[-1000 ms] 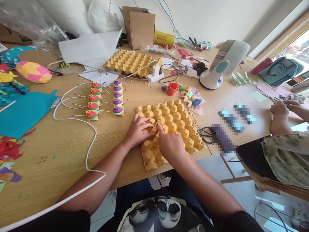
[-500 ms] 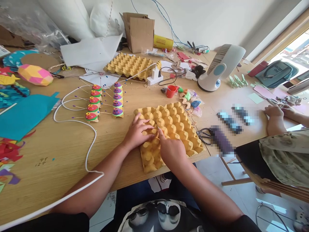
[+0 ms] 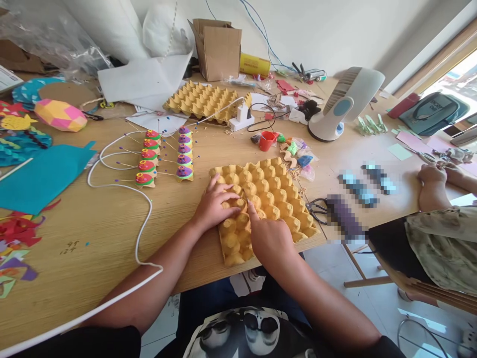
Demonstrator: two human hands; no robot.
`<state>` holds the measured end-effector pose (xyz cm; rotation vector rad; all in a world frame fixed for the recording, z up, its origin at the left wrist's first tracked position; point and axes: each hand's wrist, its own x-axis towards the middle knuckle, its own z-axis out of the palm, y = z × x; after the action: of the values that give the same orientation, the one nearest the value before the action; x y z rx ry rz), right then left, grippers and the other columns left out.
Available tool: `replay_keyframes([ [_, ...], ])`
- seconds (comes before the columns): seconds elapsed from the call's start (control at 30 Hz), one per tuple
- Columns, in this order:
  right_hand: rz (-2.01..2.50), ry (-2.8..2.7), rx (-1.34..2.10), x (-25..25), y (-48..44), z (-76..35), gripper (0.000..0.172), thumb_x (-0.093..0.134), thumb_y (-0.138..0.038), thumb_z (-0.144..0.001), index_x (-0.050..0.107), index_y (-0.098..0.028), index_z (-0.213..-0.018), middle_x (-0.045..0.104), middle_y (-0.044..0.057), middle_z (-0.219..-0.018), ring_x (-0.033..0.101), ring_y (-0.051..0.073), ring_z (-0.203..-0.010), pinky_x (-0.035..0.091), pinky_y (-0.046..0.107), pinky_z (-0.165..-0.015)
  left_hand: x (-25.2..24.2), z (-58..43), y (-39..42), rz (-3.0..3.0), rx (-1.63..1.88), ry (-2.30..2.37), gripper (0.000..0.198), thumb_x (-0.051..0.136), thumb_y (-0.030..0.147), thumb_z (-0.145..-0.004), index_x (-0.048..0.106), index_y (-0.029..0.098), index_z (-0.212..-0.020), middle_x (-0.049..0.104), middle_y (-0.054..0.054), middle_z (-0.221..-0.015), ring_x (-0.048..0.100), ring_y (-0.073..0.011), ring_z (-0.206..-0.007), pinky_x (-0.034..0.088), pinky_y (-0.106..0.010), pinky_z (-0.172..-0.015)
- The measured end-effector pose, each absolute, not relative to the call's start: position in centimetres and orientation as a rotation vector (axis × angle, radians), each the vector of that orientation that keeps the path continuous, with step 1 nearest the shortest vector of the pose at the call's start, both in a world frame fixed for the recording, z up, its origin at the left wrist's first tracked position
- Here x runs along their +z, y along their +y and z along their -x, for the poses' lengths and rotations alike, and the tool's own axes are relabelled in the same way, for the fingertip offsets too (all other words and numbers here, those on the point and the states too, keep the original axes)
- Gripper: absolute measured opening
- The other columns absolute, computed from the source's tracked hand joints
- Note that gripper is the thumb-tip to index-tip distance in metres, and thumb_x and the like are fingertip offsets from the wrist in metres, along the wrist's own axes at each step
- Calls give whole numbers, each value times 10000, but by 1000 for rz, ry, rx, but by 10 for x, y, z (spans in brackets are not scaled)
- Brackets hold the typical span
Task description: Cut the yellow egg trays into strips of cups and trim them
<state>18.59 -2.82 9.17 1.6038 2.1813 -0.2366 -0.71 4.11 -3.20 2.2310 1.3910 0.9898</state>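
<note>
A yellow pulp egg tray (image 3: 278, 199) lies bumps up in front of me at the table's edge. My left hand (image 3: 215, 205) rests flat on its left part, fingers spread over the bumps. On the tray's middle-left rows is my right hand (image 3: 271, 236), its index finger stretched forward and the other fingers curled under. A thin dark tip, like a narrow blade, shows just ahead of that finger; the rest of the tool is hidden by the hand. Right of the tray lie black-handled scissors (image 3: 317, 211).
Painted egg-carton caterpillars, red (image 3: 146, 166) and purple (image 3: 184, 160), stand to the left. A white cable (image 3: 139, 233) crosses the table. Behind are another egg tray (image 3: 203, 99), a power strip (image 3: 242, 121), a red cup (image 3: 266, 141) and a fan (image 3: 335, 107). A co-worker's hands (image 3: 434, 174) are at the right.
The whole view has shifted slightly, so things sit a little further right. Both hands stay at nearly the same spots on the egg tray.
</note>
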Motion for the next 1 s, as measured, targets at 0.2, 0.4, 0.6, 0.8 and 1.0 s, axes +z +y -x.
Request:
replay_keyframes([
  [0.2,-1628,2205,-235,86,-18,-181,779,505,-104,-971,213,-101,-1693,804,130,-831,791,234,-803,544,344,-772,-32,8,42,-2225,1003,1388,278,863,406,-805,842,291,-1057,685,-85,-1329,236,-402,-1584,256,-655,-1297],
  [0.4,-1587,2182,-212,89,-29,-189,835,513,-78,-935,178,-110,-1699,807,124,-847,786,231,-780,548,347,-746,-33,7,42,-2217,1015,1382,297,882,395,-780,842,285,-1053,692,-87,-1316,258,-407,-1573,284,-643,-1288],
  [0.6,-1580,2181,-211,90,-35,-190,818,504,-84,-943,193,-115,-1699,804,117,-828,781,237,-763,540,354,-725,-32,6,41,-2190,1013,1382,291,879,386,-783,839,288,-1054,686,-88,-1318,239,-401,-1582,245,-640,-1306],
  [0.8,-1573,2207,-201,88,-34,-194,827,511,-82,-930,203,-104,-1698,809,114,-859,784,246,-767,537,361,-705,-32,7,42,-2194,986,1403,307,882,404,-775,838,298,-1059,684,-80,-1317,252,-407,-1577,254,-642,-1301],
  [1.0,-1543,2188,-204,94,-43,-193,824,508,-42,-912,237,-102,-1688,809,111,-844,789,238,-773,542,369,-749,-34,6,42,-2212,1023,1397,296,879,419,-775,836,295,-1040,683,-75,-1302,253,-394,-1579,270,-616,-1304],
])
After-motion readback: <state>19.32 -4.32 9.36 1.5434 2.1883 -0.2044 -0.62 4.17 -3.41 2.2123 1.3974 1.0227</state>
